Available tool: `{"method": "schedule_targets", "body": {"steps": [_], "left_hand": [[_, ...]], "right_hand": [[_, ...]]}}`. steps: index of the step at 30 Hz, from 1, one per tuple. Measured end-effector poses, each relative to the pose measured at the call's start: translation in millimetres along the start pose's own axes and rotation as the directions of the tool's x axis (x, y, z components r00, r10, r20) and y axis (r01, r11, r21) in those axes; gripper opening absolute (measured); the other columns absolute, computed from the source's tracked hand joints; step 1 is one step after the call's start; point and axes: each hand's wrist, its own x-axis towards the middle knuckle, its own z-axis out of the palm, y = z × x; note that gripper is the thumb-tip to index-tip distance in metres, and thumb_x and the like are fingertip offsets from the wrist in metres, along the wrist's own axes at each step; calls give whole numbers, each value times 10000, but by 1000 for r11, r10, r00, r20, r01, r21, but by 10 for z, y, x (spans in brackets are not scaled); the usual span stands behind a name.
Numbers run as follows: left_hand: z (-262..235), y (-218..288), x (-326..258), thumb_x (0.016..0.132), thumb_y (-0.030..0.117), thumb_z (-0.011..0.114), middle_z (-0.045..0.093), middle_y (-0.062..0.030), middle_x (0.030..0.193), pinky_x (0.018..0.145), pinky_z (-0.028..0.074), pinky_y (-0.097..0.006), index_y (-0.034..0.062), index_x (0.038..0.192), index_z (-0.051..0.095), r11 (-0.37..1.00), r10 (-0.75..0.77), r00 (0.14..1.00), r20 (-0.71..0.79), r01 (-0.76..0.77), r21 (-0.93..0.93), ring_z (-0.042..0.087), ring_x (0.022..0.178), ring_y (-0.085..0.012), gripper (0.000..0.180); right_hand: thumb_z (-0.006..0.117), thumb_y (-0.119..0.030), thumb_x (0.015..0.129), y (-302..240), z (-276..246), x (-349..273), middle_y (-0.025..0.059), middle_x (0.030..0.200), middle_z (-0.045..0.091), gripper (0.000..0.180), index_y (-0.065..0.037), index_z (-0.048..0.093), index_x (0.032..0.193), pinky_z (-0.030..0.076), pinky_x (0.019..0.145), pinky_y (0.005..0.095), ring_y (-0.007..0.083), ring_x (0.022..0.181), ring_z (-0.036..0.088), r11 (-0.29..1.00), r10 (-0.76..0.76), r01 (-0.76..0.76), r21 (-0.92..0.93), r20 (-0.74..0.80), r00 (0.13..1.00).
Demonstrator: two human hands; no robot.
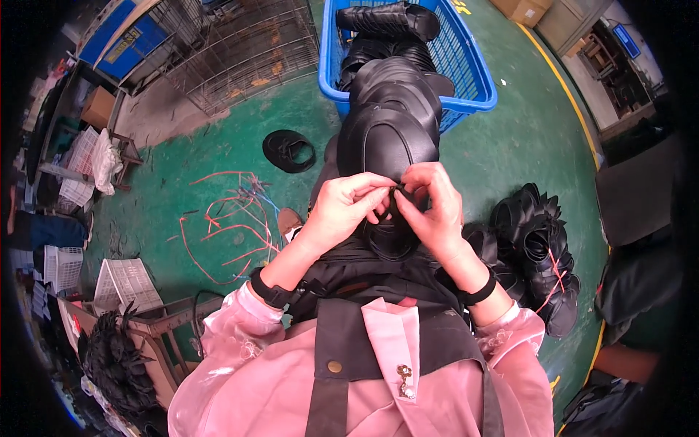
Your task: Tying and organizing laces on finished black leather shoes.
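Black leather piece (389, 138) pinched by both hands above green floor (502, 146).

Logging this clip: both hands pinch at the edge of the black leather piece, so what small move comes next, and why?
Probably pull the pinched bit through or snug: the left hand and right hand meet fingertip to fingertip at the lower edge of the black leather piece; what they pinch is too small to tell.

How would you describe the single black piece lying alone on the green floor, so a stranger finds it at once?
Start at the blue basket at the top. Just left of its lower corner, on the green floor, lies a flat black ring-shaped piece. It lies alone above the red strings, while the other black pieces are stacked or bundled.
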Motion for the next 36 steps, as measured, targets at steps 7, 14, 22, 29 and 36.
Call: {"method": "schedule_targets", "body": {"steps": [7, 14, 22, 29, 36], "left_hand": [[-130, -39, -45, 949, 87, 540, 641, -57, 830, 515, 483, -201, 2, 1007, 578, 996, -12, 987, -159, 27, 89, 654, 682, -117, 110], [-98, 21, -68, 917, 38, 551, 612, -44, 970, 547, 462, -187, 30, 1184, 538, 996, -26, 996, -89, 33, 78, 611, 692, -83, 268], [99, 51, -65, 835, 30, 680, 591, 39, 813, 532, 384, -176, 54, 1184, 589, 928, 80, 997, 3, -75, 365, 473, 623, 2, 361], [-189, -71, -154, 866, 27, 655, 618, 18, 849, 609, 433, -168, 34, 1079, 619, 1000, 8, 993, -115, -5, 25, 541, 695, -23, 217], [-87, -39, -219, 864, -10, 642, 616, -12, 977, 711, 475, -198, 18, 1078, 614, 995, 55, 998, 25, -53, -88, 579, 854, -37, 218]], "right_hand": [[696, -39, 751, 195, -183, -154, 97, 845, 591, 165, -13, 533, 752, 475, 649, 289, 198, 732, 602, 999, 6, -13, 38, 179, 984], [712, -74, 770, 165, -193, -177, 47, 964, 638, 178, -34, 556, 844, 455, 683, 255, 137, 810, 585, 934, 266, -316, 165, 266, 926], [734, -39, 727, 161, -150, -178, 28, 886, 608, 264, -56, 587, 946, 472, 653, 274, 163, 786, 582, 992, 98, -115, 47, 274, 957], [695, 8, 749, 334, -188, -271, 24, 779, 599, 212, -27, 587, 928, 487, 645, 240, 97, 702, 584, 959, 266, -279, 50, 182, 947], [785, -100, 681, 180, -113, -218, 41, 840, 579, 334, -43, 595, 950, 494, 613, 285, 164, 667, 586, 987, 87, -56, -152, 205, 975]]}}
